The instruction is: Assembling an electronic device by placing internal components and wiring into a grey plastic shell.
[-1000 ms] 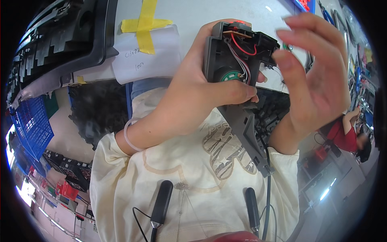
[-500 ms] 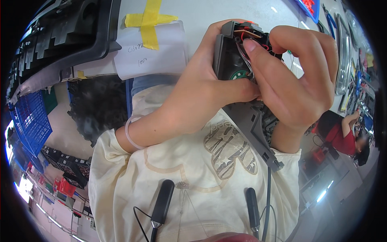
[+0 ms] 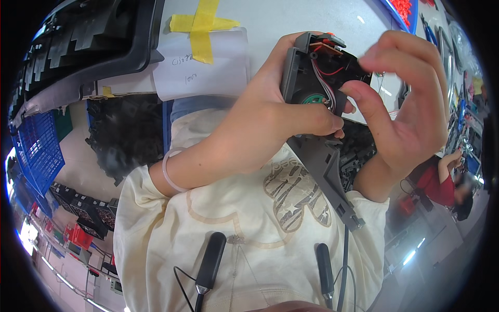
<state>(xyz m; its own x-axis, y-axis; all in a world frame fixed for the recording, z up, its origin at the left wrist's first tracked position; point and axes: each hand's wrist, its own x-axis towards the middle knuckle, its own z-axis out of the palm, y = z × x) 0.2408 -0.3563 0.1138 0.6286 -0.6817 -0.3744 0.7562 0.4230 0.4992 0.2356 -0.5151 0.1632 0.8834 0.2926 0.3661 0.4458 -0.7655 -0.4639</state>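
My left hand [image 3: 299, 117] is closed round a dark grey plastic housing [image 3: 289, 78], its thumb across the lower edge. Inside the housing lie red wires [image 3: 332, 73], a bundle of pale and dark wires [image 3: 323, 86] and a green round part [image 3: 313, 98]. A long grey plastic arm [image 3: 325, 174] slants down from beneath my left thumb toward my shirt; whether it is joined to the housing is hidden. My right hand [image 3: 410, 99] is raised at the housing's right side, thumb and fingers apart, with nothing visible between them.
A white paper [image 3: 213, 75] with yellow tape [image 3: 202, 26] lies on the table [image 3: 291, 13]. Large black moulded parts [image 3: 104, 47] stand at the left. Dark plastic pieces [image 3: 127, 135] fill a bin below. A blue tray [image 3: 413, 15] holds red parts. A co-worker [image 3: 436, 182] sits at far right.
My right hand has drawn back to the right from the wires inside the housing, and its thumb and fingers have spread. The housing has shifted slightly right and down in my left hand.
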